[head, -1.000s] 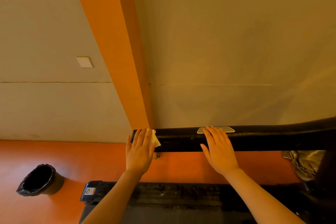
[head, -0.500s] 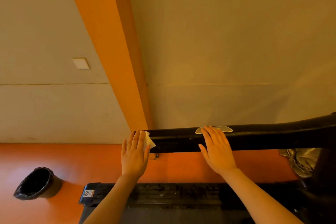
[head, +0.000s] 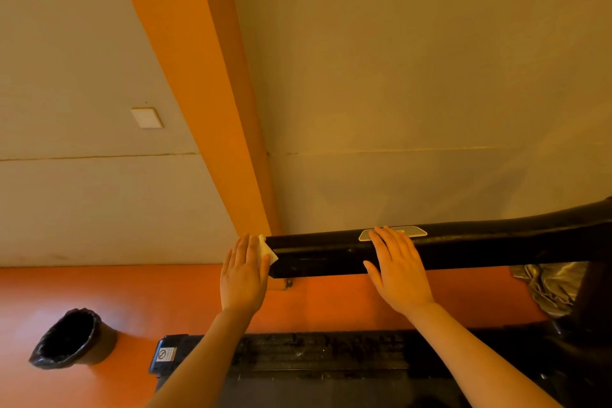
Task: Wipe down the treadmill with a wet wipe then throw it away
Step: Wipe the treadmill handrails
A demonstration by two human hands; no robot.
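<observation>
Nearest the camera, the treadmill deck [head: 318,358] was seen at the bottom edge, dark and ribbed, with a small warning sticker [head: 165,354] at its left corner. Both forearms were extended up over it. The left hand [head: 244,275] was laid flat, fingers straight and together, over the wet wipe [head: 266,252] at the very left end of the black handrail [head: 331,258]; only a white corner of the wipe was visible past the fingers, so how much was folded beneath could not be told. The right hand [head: 397,270] was rested flat on the same rail further right, fingers straight and slightly spread, nothing held, fingertips touching a pale label plate [head: 410,231].

The wipe was judged thin, limp, damp and very light, likely to bunch or slide off the rail end unless kept under palm pressure. It would best be pinched by the free corner, or gathered into the palm before being carried off.

A bin lined with a black bag [head: 71,338] was standing on the orange floor [head: 99,291], well apart to the left. Crumpled grey fabric [head: 549,285] was seen at the right. Beyond were a beige wall [head: 414,76], an orange pillar [head: 205,93] and a white wall plate [head: 146,117].
</observation>
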